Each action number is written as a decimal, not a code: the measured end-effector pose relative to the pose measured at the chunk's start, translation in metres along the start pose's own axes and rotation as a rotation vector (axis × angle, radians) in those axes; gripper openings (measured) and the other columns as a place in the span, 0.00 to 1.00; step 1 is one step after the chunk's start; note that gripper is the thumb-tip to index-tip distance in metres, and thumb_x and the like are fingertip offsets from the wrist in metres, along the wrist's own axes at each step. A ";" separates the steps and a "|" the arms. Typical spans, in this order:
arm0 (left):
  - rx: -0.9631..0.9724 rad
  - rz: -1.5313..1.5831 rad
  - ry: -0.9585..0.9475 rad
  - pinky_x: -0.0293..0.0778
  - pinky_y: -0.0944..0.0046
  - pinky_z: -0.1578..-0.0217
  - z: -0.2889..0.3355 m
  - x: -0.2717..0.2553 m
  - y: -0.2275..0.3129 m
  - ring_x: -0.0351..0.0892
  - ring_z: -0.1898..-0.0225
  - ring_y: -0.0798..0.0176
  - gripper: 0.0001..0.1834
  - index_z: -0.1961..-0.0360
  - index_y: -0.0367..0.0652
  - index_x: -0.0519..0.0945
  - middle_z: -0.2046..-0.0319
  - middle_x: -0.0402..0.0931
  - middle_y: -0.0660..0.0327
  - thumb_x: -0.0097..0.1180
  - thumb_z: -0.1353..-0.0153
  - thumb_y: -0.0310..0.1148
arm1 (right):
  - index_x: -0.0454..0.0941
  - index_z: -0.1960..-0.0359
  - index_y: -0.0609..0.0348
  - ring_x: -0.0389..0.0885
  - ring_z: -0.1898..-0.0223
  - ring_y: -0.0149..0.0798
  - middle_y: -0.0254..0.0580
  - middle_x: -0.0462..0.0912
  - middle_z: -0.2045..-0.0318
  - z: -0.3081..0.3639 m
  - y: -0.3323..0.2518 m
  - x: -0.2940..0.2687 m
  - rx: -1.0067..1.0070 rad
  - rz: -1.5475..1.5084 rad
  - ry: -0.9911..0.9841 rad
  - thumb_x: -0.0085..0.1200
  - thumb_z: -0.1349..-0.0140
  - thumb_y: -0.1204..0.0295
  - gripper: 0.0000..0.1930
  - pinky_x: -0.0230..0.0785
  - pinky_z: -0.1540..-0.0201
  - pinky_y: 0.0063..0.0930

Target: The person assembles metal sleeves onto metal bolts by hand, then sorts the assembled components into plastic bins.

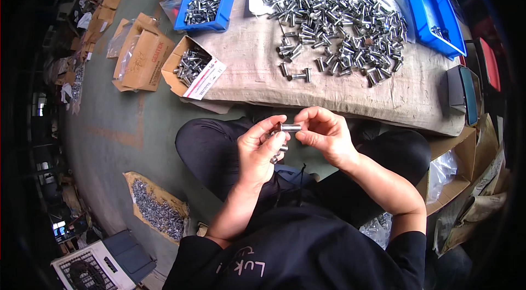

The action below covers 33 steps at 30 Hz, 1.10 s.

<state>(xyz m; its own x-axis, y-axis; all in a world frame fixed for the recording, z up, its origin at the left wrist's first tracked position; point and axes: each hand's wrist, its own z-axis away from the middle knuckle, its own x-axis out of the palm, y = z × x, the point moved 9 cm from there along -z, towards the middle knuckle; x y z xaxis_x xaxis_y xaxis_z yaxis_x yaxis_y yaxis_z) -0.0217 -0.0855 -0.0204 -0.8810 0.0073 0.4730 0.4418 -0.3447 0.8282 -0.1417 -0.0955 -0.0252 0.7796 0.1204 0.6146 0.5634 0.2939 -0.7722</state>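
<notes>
Between my two hands, above my lap, a shiny headed metal pin (pixel 291 127) lies level, its head to the left. My left hand (pixel 253 150) is closed on it, thumb and forefinger at the head end. A few more metal pins (pixel 282 148) stick out below that thumb, held against the palm; how many is hidden. My right hand (pixel 334 139) has its thumb and forefinger curled at the pin's plain right end. Ahead of both hands, a big heap of similar pins (pixel 345 21) spreads over the cloth-covered table (pixel 246 68).
A blue bin (pixel 232 2) of pins and an open carton (pixel 178 60) of pins stand left on the table. Another blue bin (pixel 433 8), holding a few pieces, sits right. A cardboard box (pixel 137 62) is on the left floor, small metal parts (pixel 156 210) lie lower left, and a carton (pixel 457 172) stands right.
</notes>
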 end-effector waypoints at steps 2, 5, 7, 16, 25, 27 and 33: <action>0.013 -0.001 -0.001 0.63 0.81 0.82 0.001 0.001 0.003 0.68 0.78 0.79 0.16 0.54 0.37 0.73 0.73 0.75 0.63 0.53 0.46 0.22 | 0.75 0.65 0.65 0.70 0.74 0.24 0.36 0.77 0.72 -0.002 0.006 -0.001 0.094 0.005 -0.020 0.56 0.49 0.79 0.09 0.64 0.68 0.16; 0.000 0.034 -0.020 0.63 0.81 0.82 0.001 0.001 0.001 0.68 0.78 0.79 0.16 0.54 0.37 0.73 0.73 0.75 0.63 0.52 0.46 0.22 | 0.75 0.64 0.65 0.70 0.74 0.24 0.36 0.77 0.72 -0.002 0.016 -0.001 0.217 -0.008 -0.070 0.55 0.47 0.78 0.09 0.65 0.69 0.17; -0.006 0.037 -0.024 0.62 0.81 0.82 0.001 0.002 0.001 0.68 0.78 0.79 0.16 0.54 0.37 0.73 0.73 0.75 0.63 0.52 0.46 0.22 | 0.74 0.64 0.65 0.71 0.74 0.24 0.36 0.77 0.72 -0.001 0.021 0.002 0.248 -0.026 -0.101 0.55 0.47 0.77 0.09 0.65 0.70 0.17; -0.032 0.018 -0.020 0.63 0.81 0.82 -0.001 0.002 -0.003 0.69 0.77 0.79 0.16 0.53 0.37 0.72 0.72 0.74 0.64 0.52 0.45 0.24 | 0.74 0.65 0.64 0.71 0.74 0.24 0.34 0.76 0.72 -0.003 0.003 -0.003 -0.018 -0.006 -0.038 0.55 0.48 0.77 0.08 0.65 0.71 0.17; -0.103 0.109 -0.046 0.59 0.79 0.85 -0.001 0.009 -0.004 0.68 0.79 0.73 0.17 0.52 0.33 0.70 0.71 0.73 0.56 0.45 0.41 0.29 | 0.75 0.70 0.62 0.73 0.73 0.30 0.38 0.75 0.69 -0.008 0.011 -0.014 0.086 -0.216 0.002 0.56 0.51 0.82 0.06 0.67 0.69 0.22; -0.174 0.182 -0.078 0.57 0.78 0.87 -0.002 0.011 -0.008 0.68 0.79 0.69 0.20 0.50 0.30 0.66 0.71 0.72 0.50 0.40 0.41 0.31 | 0.73 0.72 0.61 0.72 0.74 0.33 0.39 0.72 0.71 -0.010 0.007 -0.017 0.120 -0.344 -0.024 0.52 0.51 0.80 0.04 0.67 0.72 0.23; -0.243 0.218 -0.060 0.58 0.76 0.88 -0.003 0.008 -0.016 0.67 0.81 0.69 0.21 0.50 0.29 0.66 0.70 0.72 0.52 0.40 0.43 0.31 | 0.72 0.73 0.58 0.64 0.83 0.24 0.30 0.70 0.80 0.002 0.027 -0.006 0.432 -0.273 -0.042 0.54 0.47 0.72 0.05 0.57 0.86 0.19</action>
<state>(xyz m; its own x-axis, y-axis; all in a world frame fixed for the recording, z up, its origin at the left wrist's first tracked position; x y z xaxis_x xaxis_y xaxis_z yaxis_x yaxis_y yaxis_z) -0.0366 -0.0826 -0.0312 -0.7557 -0.0388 0.6537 0.5590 -0.5583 0.6131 -0.1318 -0.0869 -0.0492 0.6030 0.0198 0.7975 0.5737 0.6838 -0.4508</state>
